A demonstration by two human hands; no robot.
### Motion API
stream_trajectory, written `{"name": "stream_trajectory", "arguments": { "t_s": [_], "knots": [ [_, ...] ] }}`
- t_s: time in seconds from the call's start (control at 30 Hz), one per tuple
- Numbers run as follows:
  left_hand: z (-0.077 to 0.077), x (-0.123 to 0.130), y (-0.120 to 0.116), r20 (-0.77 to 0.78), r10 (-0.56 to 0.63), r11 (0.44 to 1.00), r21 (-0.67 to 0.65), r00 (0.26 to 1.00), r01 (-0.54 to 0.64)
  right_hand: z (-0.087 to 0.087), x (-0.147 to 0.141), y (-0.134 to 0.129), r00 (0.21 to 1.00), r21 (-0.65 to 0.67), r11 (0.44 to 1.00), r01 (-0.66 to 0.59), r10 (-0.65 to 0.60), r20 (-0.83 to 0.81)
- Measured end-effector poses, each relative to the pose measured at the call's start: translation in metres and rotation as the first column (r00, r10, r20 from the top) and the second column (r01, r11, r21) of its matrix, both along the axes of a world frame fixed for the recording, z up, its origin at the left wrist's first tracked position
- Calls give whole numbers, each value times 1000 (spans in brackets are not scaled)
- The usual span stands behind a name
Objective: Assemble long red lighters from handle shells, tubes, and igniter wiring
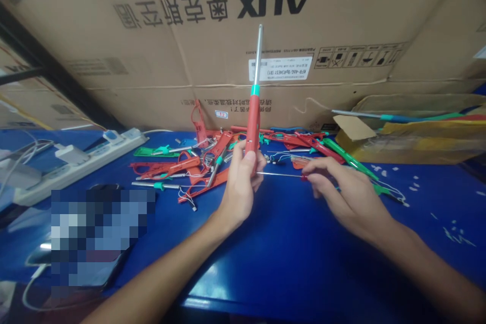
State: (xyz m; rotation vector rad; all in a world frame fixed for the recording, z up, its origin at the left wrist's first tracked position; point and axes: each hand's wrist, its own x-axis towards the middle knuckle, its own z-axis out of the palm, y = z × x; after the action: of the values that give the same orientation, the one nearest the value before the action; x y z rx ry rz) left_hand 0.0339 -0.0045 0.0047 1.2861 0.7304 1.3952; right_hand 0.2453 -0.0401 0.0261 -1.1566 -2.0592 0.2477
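Upright in my left hand is a red gas lighter with a green collar and a long metal tube pointing up. My fingers wrap around its lower body. My right hand grips the small dark red handle of a screwdriver. Its thin metal shaft runs level to the left, and the tip meets the lighter's lower part, partly hidden by my left fingers. Behind my hands lies a heap of lighter parts: red shells, green pieces, metal tubes and thin wires.
A blue table carries everything. Large cardboard boxes stand behind it. At left are a white power strip with plugs and a pixelated phone-like device on a cable. An open carton holding lighters lies at right, near small white scraps.
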Motion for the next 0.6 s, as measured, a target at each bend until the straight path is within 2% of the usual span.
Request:
{"name": "stream_trajectory", "arguments": {
  "t_s": [0.07,0.13,0.2,0.27,0.33,0.4,0.47,0.53,0.6],
  "knots": [
    [0,-1,1,8,18,1000,8,1000,-18,-2,-1,0,991,-93,991,-98,88,-100],
    [0,-1,2,20,28,1000,8,999,-28,-4,-2,0,973,-121,978,-169,145,-180],
    [0,-1,2,24,26,1000,7,999,-26,-4,-4,0,978,-89,988,-126,109,-177],
    [0,-1,2,17,20,1000,9,1000,-20,-2,-4,0,994,-38,999,-35,31,-106],
    [-1,-1,0,2,24,1000,13,1000,-25,-1,-4,1,998,-43,999,11,-14,-56],
    [0,0,0,-9,32,999,13,999,-32,-1,-4,2,995,-112,993,-23,12,-94],
    [1,0,-1,-4,32,999,12,999,-32,-4,-4,3,976,-172,978,-119,84,-199],
    [1,-1,-1,9,26,1000,5,1000,-26,-6,-5,2,948,-175,967,-184,128,-293],
    [1,0,-2,12,25,1000,5,1000,-25,-5,-6,1,955,-132,980,-146,105,-277]
  ]
}}
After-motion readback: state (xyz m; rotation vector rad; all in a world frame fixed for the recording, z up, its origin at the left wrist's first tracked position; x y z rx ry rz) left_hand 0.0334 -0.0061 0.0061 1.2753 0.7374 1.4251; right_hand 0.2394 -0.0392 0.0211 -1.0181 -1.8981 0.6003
